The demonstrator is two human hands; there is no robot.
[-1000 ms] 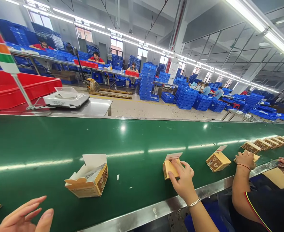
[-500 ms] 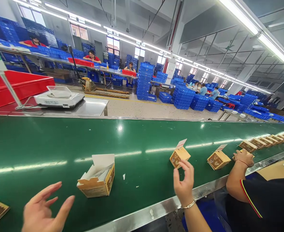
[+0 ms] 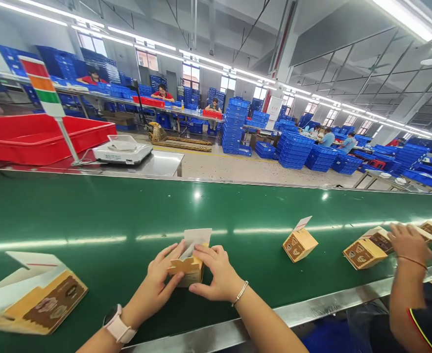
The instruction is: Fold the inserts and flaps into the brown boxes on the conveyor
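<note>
Left hand (image 3: 156,284) and right hand (image 3: 216,277) both pinching small open carton (image 3: 188,267), near front edge of green conveyor belt (image 3: 91,215), co-worker's hand (image 3: 409,242) touching cartons toward right end

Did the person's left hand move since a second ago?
Yes. The left hand came up from the near edge of the green conveyor belt and now touches the open tan carton, opposite the right hand.

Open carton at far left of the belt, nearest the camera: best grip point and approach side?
Take the open carton across its printed brown body, coming from above and the near edge of the green belt. It lies on its side with white flaps splayed open toward the left; those are loose, so avoid them. Both hands, left hand and right hand, are on another carton.
</note>
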